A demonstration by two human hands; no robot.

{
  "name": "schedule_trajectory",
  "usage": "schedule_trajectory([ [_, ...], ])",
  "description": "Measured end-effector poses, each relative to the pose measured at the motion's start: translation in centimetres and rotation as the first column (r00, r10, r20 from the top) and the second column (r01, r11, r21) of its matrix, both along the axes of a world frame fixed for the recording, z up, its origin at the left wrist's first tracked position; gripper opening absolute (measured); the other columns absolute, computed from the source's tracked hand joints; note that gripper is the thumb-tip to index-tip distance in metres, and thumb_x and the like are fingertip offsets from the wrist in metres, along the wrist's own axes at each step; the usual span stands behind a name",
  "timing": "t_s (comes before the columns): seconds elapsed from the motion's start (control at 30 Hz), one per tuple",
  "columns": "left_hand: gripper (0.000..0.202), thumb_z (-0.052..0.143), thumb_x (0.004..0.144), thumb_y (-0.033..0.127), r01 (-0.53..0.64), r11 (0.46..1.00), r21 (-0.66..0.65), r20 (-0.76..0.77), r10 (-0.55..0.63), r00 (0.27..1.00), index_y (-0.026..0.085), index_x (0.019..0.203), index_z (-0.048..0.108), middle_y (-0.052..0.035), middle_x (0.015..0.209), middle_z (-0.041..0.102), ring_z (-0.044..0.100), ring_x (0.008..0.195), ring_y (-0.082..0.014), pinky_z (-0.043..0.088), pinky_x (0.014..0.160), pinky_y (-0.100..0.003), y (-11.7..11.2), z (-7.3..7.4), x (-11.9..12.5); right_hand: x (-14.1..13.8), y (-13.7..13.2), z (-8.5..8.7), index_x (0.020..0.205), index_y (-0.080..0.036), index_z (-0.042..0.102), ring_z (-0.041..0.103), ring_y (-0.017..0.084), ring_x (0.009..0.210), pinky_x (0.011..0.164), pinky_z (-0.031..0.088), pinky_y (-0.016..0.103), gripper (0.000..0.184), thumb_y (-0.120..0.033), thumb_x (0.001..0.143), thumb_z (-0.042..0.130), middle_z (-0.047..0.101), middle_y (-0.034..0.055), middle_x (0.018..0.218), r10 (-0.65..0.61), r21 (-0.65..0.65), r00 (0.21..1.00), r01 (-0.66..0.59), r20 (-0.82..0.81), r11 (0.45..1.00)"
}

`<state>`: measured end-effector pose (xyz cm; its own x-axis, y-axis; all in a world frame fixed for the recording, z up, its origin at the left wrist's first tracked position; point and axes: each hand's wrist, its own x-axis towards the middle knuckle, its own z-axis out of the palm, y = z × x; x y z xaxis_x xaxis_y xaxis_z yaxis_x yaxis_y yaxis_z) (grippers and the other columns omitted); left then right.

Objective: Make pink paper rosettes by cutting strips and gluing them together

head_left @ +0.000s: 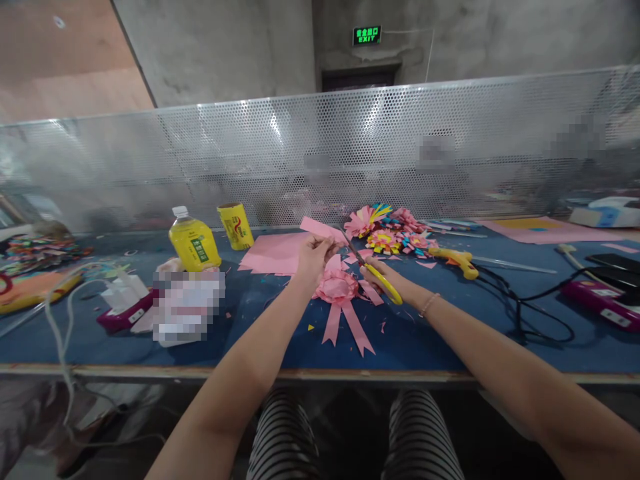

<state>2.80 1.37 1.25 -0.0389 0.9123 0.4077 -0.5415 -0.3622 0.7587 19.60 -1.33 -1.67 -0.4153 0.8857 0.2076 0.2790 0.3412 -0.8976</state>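
My left hand pinches a strip of pink paper above the table. In my right hand is a pair of scissors with yellow handles; their blades point up and left at the strip's right end. Whether the blades touch the paper I cannot tell. Below my hands lies a pink paper rosette with two notched tails spreading toward me. Pink paper sheets lie to the left of my left hand. Small pink offcuts are scattered around the rosette.
Behind my right hand sit several paper flowers. A yellow glue gun with a black cord lies to the right. At the left stand a bottle of yellow liquid, a yellow can and a purple power strip. A perforated metal screen runs behind.
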Motion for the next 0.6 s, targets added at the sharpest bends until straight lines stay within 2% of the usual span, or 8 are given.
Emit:
schedule_trajectory([
  [0.23, 0.021, 0.068, 0.057, 0.017, 0.009, 1.0, 0.0, 0.056, -0.009, 0.998, 0.013, 0.059, 0.047, 0.0038, 0.055, 0.056, 0.063, 0.064, -0.0105, 0.048, 0.073, -0.023, -0.3, 0.2, 0.0, -0.7, -1.0, 0.9, 0.067, -0.021, 0.03, 0.026, 0.004, 0.04, 0.039, 0.02, 0.019, 0.039, -0.053, 0.066, 0.053, 0.03, -0.0097, 0.048, -0.058, -0.011, 0.998, 0.058, -0.021, 0.998],
  [0.4, 0.021, 0.067, 0.059, 0.016, 0.014, 1.0, -0.012, 0.055, -0.013, 0.998, 0.013, 0.058, 0.047, 0.0033, 0.055, 0.056, 0.063, 0.064, -0.0101, 0.048, 0.074, -0.023, -0.2, 0.3, 0.0, -0.7, -1.1, 1.2, 0.063, -0.021, 0.028, 0.025, 0.004, 0.039, 0.038, 0.019, 0.02, 0.037, -0.049, 0.069, 0.052, 0.031, -0.0091, 0.046, -0.058, -0.064, 0.998, 0.056, -0.03, 0.996],
  [0.6, 0.022, 0.068, 0.058, 0.017, -0.001, 1.0, -0.03, 0.04, 0.002, 0.999, 0.014, 0.059, 0.046, 0.0037, 0.056, 0.056, 0.063, 0.066, -0.0103, 0.049, 0.077, -0.025, -0.3, 0.2, 0.1, -0.8, -1.1, 1.2, 0.067, -0.021, 0.031, 0.026, 0.004, 0.038, 0.038, 0.021, 0.019, 0.038, -0.053, 0.067, 0.052, 0.031, -0.0098, 0.046, -0.083, -0.003, 0.997, 0.083, -0.003, 0.997],
])
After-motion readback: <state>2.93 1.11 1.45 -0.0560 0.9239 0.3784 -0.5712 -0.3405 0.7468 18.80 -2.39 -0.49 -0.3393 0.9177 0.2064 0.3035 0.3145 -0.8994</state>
